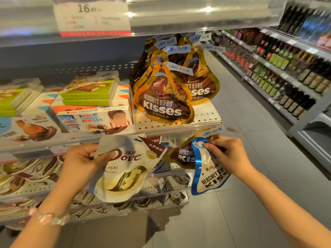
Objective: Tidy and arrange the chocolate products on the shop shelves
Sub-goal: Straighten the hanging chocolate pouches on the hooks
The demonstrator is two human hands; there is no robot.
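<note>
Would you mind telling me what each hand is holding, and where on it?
The left hand grips the white Dove bag by its upper left edge; the right hand pinches the blue Kisses bag near its top.

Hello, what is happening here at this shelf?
A person is sorting chocolate bags in a shop. The left hand holds a white Dove bag. The right hand pinches a blue Kisses bag together with a gold Kisses bag. More gold Kisses bags stand on the shelf above.
</note>
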